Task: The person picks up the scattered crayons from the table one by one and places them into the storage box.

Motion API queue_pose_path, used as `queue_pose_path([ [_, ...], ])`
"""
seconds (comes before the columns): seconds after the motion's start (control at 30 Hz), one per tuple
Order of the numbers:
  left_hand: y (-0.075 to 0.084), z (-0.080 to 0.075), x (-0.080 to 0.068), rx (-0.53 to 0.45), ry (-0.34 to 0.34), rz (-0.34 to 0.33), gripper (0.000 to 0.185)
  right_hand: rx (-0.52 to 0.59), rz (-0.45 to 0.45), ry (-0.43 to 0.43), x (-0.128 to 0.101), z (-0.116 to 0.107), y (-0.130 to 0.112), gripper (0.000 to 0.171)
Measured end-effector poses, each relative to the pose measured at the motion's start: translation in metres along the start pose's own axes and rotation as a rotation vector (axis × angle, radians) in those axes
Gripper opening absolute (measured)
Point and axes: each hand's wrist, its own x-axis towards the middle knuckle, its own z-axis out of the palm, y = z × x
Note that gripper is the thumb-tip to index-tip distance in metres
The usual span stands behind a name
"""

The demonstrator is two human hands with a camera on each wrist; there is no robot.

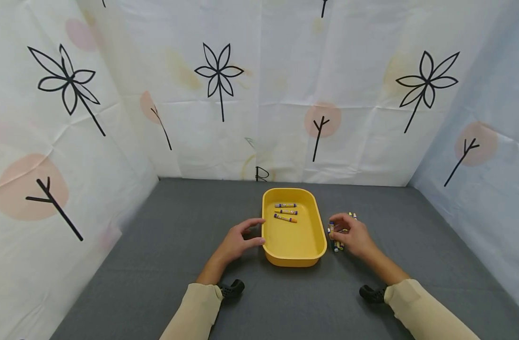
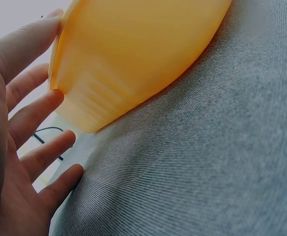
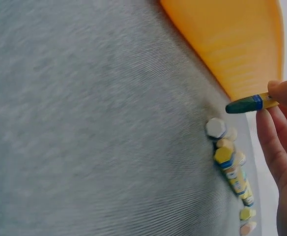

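Note:
A yellow rectangular tray [image 1: 293, 241] with rounded corners stands on the grey cloth, three crayons [image 1: 286, 212] lying apart in its far half. My left hand [image 1: 238, 241] touches the tray's left rim with thumb and fingertips, the fingers spread and fairly straight in the left wrist view. Just right of the tray, my right hand [image 1: 354, 234] pinches a dark green crayon [image 3: 246, 104] between thumb and fingers, its blue and yellow wrapper partly covered. Below that hand lies a pile of crayons [image 3: 232, 169], partly hidden by the hand in the head view.
The grey cloth [image 1: 178, 226] covers the table. White fabric [image 1: 281, 85] printed with flowers and trees hangs behind it and along both sides. A black strap [image 1: 231, 288] is on the left wrist and another strap [image 1: 372, 293] on the right.

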Motion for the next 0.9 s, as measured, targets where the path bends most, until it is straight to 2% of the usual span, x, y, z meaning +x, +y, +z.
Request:
queue_pose_path([
  [0.13,-0.001,0.000,0.000,-0.002,0.004,-0.003,0.053,-0.060,-0.024,0.011,0.007,-0.001,-0.005,0.036],
  [0.3,-0.001,0.000,0.000,0.011,0.001,-0.013,0.053,-0.122,-0.002,0.019,0.016,-0.001,-0.015,0.037],
  [0.57,-0.001,-0.001,-0.001,0.016,-0.002,-0.019,0.053,-0.147,-0.065,0.049,0.036,0.001,-0.028,0.037],
  [0.9,0.001,-0.001,-0.001,0.006,-0.003,-0.003,0.053,-0.182,-0.016,-0.023,0.061,0.005,-0.044,0.038],
])
